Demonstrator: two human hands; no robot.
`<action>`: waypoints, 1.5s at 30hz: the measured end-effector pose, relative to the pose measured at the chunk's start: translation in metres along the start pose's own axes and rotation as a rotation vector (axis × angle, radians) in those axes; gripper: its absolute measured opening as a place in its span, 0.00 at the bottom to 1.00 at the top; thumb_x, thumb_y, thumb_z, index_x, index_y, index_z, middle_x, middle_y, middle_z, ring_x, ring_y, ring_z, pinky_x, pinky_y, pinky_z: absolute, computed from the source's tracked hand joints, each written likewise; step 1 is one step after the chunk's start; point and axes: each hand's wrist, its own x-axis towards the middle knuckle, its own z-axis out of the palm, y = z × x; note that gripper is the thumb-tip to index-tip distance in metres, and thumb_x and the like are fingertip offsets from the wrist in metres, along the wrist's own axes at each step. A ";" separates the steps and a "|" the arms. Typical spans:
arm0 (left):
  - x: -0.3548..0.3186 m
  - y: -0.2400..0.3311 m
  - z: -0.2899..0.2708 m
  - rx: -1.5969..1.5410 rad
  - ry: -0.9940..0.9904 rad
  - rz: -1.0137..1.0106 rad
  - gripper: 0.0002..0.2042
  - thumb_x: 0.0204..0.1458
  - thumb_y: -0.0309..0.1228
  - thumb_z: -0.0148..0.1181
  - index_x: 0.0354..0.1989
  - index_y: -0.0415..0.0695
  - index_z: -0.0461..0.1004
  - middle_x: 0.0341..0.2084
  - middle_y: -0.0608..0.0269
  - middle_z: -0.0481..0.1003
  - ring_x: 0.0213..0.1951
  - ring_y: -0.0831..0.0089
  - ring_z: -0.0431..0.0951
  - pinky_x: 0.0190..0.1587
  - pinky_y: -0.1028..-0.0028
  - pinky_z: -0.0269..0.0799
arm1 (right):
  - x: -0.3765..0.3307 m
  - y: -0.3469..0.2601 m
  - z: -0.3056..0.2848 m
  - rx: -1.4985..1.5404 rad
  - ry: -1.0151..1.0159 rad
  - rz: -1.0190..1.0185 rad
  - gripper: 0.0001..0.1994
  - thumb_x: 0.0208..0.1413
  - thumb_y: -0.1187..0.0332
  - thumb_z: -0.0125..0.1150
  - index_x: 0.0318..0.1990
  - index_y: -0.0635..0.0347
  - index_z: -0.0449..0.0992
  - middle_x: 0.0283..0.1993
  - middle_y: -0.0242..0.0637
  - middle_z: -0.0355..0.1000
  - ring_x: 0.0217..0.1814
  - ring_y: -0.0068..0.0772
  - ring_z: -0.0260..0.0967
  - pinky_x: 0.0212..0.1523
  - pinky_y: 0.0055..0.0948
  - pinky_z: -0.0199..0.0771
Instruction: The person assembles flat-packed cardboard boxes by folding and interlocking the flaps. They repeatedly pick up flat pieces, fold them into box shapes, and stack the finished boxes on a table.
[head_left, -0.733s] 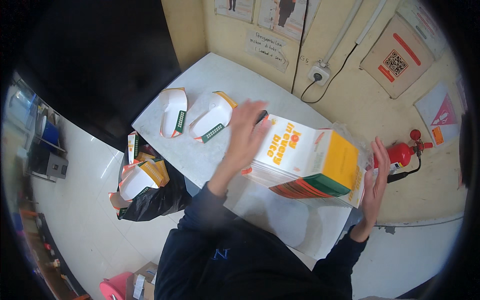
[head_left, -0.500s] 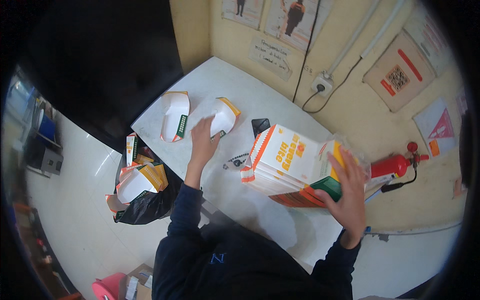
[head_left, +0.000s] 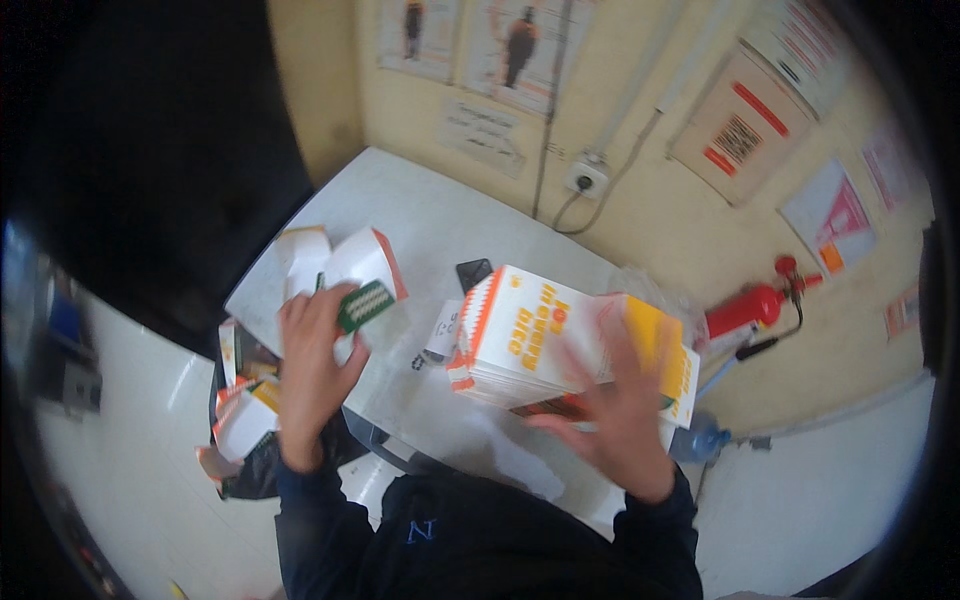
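White card printed in yellow and orange makes up the stack of cartons (head_left: 510, 325) on the pale table (head_left: 430, 215). To the left of the stack, the left hand (head_left: 313, 350) grips a paper tray (head_left: 362, 262), its fingers and thumb closed at the green side panel. Farther left of the stack, just beside that tray, sits a second tray (head_left: 303, 252). Over the near right part of the stack is the right hand (head_left: 615, 410), blurred, fingers spread wide; whether it touches the card I cannot tell. A dark phone (head_left: 474, 272) lies just beyond the stack's far left corner. Well to the left of the stack, below the table edge, a black bag (head_left: 258, 487) holds more trays. Right of the stack is a red fire extinguisher (head_left: 745, 312).
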 end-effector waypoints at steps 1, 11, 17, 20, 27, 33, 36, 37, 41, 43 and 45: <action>0.001 0.023 -0.029 0.082 -0.075 0.023 0.23 0.32 0.22 0.59 0.43 0.42 0.69 0.28 0.56 0.68 0.35 0.56 0.66 0.47 0.61 0.58 | 0.012 -0.013 0.006 0.062 0.006 -0.108 0.39 0.42 0.51 0.62 0.64 0.49 0.56 0.67 0.44 0.49 0.70 0.44 0.44 0.65 0.63 0.27; 0.006 0.082 -0.060 -0.362 0.624 0.336 0.56 0.30 0.53 0.71 0.64 0.40 0.42 0.58 0.49 0.55 0.61 0.58 0.56 0.63 0.59 0.48 | 0.028 -0.033 0.023 0.875 0.402 -0.130 0.17 0.55 0.74 0.48 0.53 0.61 0.68 0.39 0.38 0.72 0.42 0.32 0.70 0.55 0.39 0.65; 0.017 0.113 0.018 -1.240 -0.245 0.096 0.67 0.23 0.47 0.77 0.66 0.41 0.30 0.65 0.50 0.40 0.67 0.59 0.40 0.65 0.61 0.38 | -0.017 0.009 -0.001 2.260 0.476 0.060 0.14 0.55 0.65 0.47 0.41 0.67 0.71 0.35 0.42 0.73 0.34 0.35 0.73 0.46 0.39 0.73; 0.016 0.156 0.038 -1.529 -0.235 0.142 0.58 0.32 0.35 0.75 0.66 0.41 0.33 0.62 0.51 0.49 0.64 0.63 0.49 0.63 0.63 0.46 | -0.037 0.021 0.005 2.204 0.804 0.139 0.23 0.58 0.61 0.45 0.57 0.67 0.61 0.52 0.47 0.67 0.52 0.39 0.69 0.53 0.39 0.69; 0.034 0.202 0.039 -1.531 -0.183 0.019 0.41 0.48 0.31 0.63 0.64 0.38 0.41 0.55 0.51 0.60 0.53 0.68 0.67 0.54 0.71 0.63 | -0.080 0.050 0.032 0.952 1.179 0.593 0.20 0.58 0.75 0.44 0.58 0.71 0.58 0.58 0.46 0.61 0.57 0.34 0.61 0.57 0.33 0.60; 0.048 0.187 0.103 -0.779 -0.309 0.038 0.35 0.55 0.37 0.52 0.65 0.37 0.40 0.59 0.44 0.54 0.61 0.57 0.56 0.61 0.64 0.52 | -0.085 0.079 0.080 0.919 0.919 0.963 0.21 0.59 0.74 0.44 0.58 0.74 0.56 0.60 0.47 0.59 0.62 0.39 0.56 0.61 0.35 0.52; 0.038 0.177 0.127 -0.778 -0.255 0.011 0.32 0.55 0.37 0.48 0.65 0.40 0.44 0.62 0.43 0.50 0.65 0.53 0.47 0.64 0.62 0.42 | -0.089 0.080 0.098 0.872 0.813 0.951 0.23 0.57 0.76 0.46 0.60 0.72 0.52 0.61 0.49 0.56 0.63 0.40 0.54 0.62 0.35 0.51; 0.036 0.173 0.131 -0.820 -0.291 -0.040 0.31 0.55 0.37 0.47 0.65 0.41 0.46 0.63 0.43 0.48 0.66 0.52 0.44 0.65 0.62 0.39 | -0.091 0.081 0.098 0.871 0.792 0.937 0.24 0.57 0.76 0.47 0.60 0.72 0.52 0.61 0.49 0.55 0.63 0.40 0.54 0.62 0.35 0.51; 0.029 0.169 0.127 -0.755 -0.405 0.133 0.29 0.53 0.32 0.44 0.65 0.47 0.48 0.64 0.47 0.47 0.66 0.51 0.45 0.65 0.59 0.37 | -0.096 0.086 0.052 0.814 0.980 0.991 0.30 0.51 0.80 0.54 0.61 0.69 0.50 0.62 0.50 0.53 0.63 0.39 0.54 0.63 0.35 0.50; 0.029 0.170 0.121 -0.654 -0.423 0.117 0.29 0.52 0.31 0.43 0.65 0.48 0.47 0.64 0.50 0.47 0.66 0.51 0.46 0.65 0.56 0.36 | -0.092 0.091 0.013 0.298 1.308 0.904 0.33 0.49 0.81 0.56 0.62 0.68 0.48 0.62 0.48 0.52 0.64 0.37 0.51 0.64 0.36 0.48; 0.033 0.170 0.115 -0.631 -0.438 0.130 0.29 0.53 0.33 0.43 0.66 0.49 0.46 0.64 0.49 0.47 0.65 0.51 0.47 0.64 0.52 0.34 | -0.086 0.088 -0.021 -0.139 1.242 0.687 0.33 0.48 0.78 0.57 0.62 0.67 0.50 0.62 0.47 0.55 0.66 0.37 0.48 0.66 0.39 0.41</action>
